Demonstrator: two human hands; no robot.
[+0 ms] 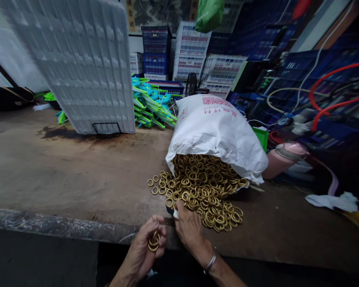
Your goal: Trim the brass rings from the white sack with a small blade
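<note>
Several brass-coloured rings (154,240) lie in my left hand (146,243), its fingers curled round them just off the table's front edge. My right hand (190,225) reaches to the near side of a heap of the same rings (203,193), its fingers bent down and pressed together. A small white bit (176,214) shows by its fingertips; what they grip is hidden. A metal bracelet (210,261) circles the right wrist. The heap spills from the mouth of a white woven sack (212,131) lying on its side, with red print on top.
The wooden table (62,171) has a worn front edge. A translucent ribbed panel (86,67) stands upright at left. Behind are green and blue plastic pieces (152,103) and stacked crates (191,50). At right are a pink bottle (284,159), crumpled tissue (332,201) and red hoses (315,95).
</note>
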